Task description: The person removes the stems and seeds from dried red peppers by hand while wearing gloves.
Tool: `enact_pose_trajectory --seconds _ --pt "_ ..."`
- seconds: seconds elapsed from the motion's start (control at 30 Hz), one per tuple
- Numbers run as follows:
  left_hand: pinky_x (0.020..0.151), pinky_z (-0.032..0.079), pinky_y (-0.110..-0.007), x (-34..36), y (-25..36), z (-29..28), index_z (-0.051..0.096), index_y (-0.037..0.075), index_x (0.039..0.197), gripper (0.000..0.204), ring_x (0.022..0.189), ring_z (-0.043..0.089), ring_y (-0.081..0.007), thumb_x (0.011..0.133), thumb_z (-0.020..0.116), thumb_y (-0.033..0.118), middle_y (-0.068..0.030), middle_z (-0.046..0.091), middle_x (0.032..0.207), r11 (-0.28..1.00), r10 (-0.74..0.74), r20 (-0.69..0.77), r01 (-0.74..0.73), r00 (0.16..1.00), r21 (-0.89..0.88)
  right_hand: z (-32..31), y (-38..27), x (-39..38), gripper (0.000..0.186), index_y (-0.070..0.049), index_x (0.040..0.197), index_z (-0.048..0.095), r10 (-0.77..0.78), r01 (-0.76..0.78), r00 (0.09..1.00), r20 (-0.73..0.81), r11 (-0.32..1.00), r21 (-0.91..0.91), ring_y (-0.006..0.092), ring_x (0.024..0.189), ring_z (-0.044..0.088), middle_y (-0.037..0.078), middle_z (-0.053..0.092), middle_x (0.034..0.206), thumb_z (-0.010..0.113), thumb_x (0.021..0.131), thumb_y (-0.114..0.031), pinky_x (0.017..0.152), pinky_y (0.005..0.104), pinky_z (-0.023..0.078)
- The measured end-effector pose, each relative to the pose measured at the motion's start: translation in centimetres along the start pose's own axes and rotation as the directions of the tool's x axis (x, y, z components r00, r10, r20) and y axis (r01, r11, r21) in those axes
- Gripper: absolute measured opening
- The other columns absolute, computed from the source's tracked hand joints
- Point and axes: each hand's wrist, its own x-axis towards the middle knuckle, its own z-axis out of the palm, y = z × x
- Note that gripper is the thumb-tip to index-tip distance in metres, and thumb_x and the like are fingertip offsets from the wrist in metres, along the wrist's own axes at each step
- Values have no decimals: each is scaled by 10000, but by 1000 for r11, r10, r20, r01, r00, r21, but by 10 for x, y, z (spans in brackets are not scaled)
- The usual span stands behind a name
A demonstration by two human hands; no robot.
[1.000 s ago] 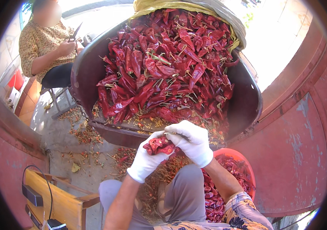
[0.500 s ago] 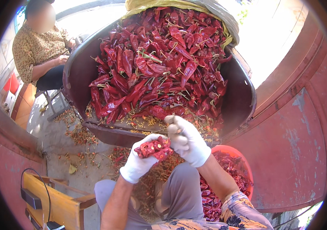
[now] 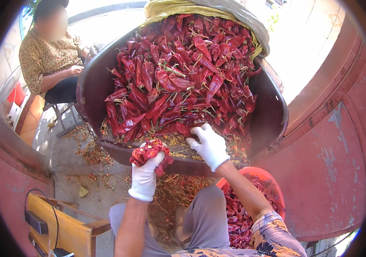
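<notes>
My left hand, in a white glove, is closed around a bunch of dried red chili peppers, their cut-looking pale ends facing up. It hangs in front of the cart's near edge. My right hand, also gloved in white, reaches over that edge to the foot of a big heap of dried red chili peppers. Its thumb and fingers are apart, with the fingertips beside a pepper at the heap's front. The heap fills a dark metal cart with loose yellow seeds along its floor.
By my right knee stands a red tub of chili peppers. Stems and scraps litter the ground. A wooden stool with a cable is at lower left. Another person sits beyond the cart's left side. Yellow sacking lies behind the heap.
My left hand has moved left and slightly up with the bunch of chili peppers. My right hand has gone from beside it to the heap, its pinched fingers now spread.
</notes>
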Motion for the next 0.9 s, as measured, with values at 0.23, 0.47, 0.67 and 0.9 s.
enact_pose_trajectory --seconds 0.23,0.47,0.67,0.9 --pt "943 496 -388 4 -3 3 471 -9 1341 543 1192 548 -242 859 680 127 -131 481 1405 990 -85 122 98 989 -100 13 7 8 160 -97 988 635 -24 27 990 -137 999 23 289 766 635 104 589 940 628 878 -213 668 382 515" --pt "801 553 -341 1 -11 20 550 16 1253 469 903 648 -159 816 716 38 -46 656 1030 985 -74 66 83 995 -151 3 -5 -2 201 -45 1088 628 153 -156 987 53 806 571 147 702 601 72 612 813 599 921 -153 643 291 484" --pt "778 543 -313 0 -5 19 564 34 1148 371 874 658 -163 806 703 -4 -56 655 1020 991 -42 216 69 975 -118 -12 -40 -23 206 -47 1117 619 59 -286 937 344 694 661 58 598 548 10 609 759 561 932 -119 585 235 473" --pt "846 507 -308 -3 -10 11 530 85 1053 343 937 618 -132 788 695 -55 -20 623 987 993 86 147 -98 985 73 -10 -46 -43 279 -46 1183 597 93 -398 899 427 577 713 136 751 642 95 660 933 564 910 -92 695 272 516"
